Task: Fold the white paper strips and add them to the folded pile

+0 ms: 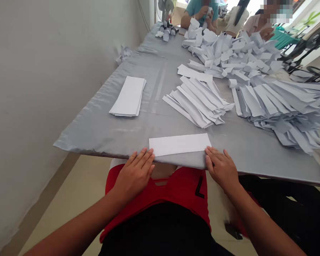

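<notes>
A white paper strip lies flat near the table's front edge, its long side running left to right. My left hand rests at the strip's lower left corner, fingers stretched out and lying flat. At the lower right corner is my right hand, palm down with its fingers extended, the fingertips touching the paper. Neither hand grips anything. Beyond the strip to the left sits a neat stack of white paper. Folded paper strips lie fanned out behind it to the right.
The table has a grey cloth. A large pile of folded paper covers its right side, with crumpled-looking folded pieces farther back. People sit at the far end; another person is at the right edge. A wall stands left.
</notes>
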A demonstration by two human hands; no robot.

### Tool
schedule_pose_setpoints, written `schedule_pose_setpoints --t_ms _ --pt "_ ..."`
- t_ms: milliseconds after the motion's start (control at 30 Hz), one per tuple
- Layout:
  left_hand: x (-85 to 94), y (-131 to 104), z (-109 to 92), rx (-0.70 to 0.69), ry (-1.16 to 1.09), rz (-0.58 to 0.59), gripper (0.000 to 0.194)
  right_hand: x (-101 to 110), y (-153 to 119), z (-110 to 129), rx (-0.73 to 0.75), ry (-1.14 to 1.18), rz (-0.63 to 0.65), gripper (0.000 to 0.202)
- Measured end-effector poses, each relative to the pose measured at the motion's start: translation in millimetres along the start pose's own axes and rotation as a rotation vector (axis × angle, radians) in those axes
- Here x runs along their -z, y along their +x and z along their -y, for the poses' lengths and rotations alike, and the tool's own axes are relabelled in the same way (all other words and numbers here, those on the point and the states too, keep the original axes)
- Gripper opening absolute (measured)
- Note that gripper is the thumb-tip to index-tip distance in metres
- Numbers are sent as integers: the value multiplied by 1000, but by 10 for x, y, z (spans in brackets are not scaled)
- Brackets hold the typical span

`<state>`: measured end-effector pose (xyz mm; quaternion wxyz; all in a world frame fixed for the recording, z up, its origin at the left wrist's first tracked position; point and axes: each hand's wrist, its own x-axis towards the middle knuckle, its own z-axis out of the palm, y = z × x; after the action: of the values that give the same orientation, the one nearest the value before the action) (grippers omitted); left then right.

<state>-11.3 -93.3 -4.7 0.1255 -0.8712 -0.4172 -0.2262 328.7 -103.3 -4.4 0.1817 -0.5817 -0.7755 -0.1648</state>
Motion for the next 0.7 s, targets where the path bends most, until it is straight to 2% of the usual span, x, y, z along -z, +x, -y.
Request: schedule_pose_setpoints --t_ms 100,200,267,367,467,567,700 --pt "21 78 42 9 -6 -25 29 33 131 -28 -28 46 -50 32" --pt "4 260 103 46 -41 -48 25 34 339 -43 -60 119 -104 30" --pt "-45 408 128 84 -66 -40 28 -15 474 -9 -35 177 -67 39" --pt "-167 595 126 124 -79 24 26 -148 610 102 62 237 100 56" --pt "-286 693 133 102 -95 129 35 -258 659 208 118 227 216 56" --pt "-341 729 184 32 -112 224 46 -271 665 254 153 188 195 52" --pt "-333 749 235 -85 -149 308 49 -205 669 278 183 145 139 53"
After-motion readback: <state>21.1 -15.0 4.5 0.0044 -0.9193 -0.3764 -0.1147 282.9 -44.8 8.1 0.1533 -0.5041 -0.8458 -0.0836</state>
